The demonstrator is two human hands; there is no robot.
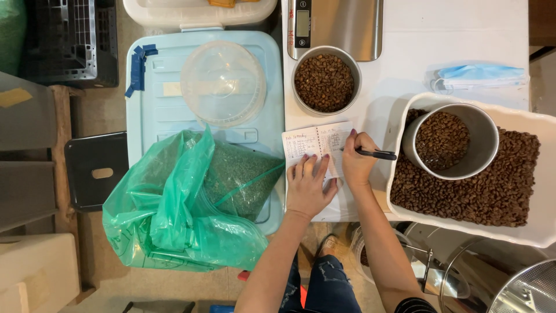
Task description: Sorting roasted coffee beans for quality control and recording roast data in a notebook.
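The left hand (308, 188) lay flat, fingers spread, pinning the notebook (317, 149) near the desk's (405, 69) front edge; the right hand (357, 159), clamped on a pen (375, 154), wrote best with the page held steady.

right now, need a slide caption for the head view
Left hand steadies a small notebook while the right hand writes with a pen among roasted coffee beans.

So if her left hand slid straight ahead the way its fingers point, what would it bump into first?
The left hand lies flat on the small notebook, fingers pointing up the table. Straight on, past the notebook's far edge, it would probably meet the metal bowl of brown beans first.
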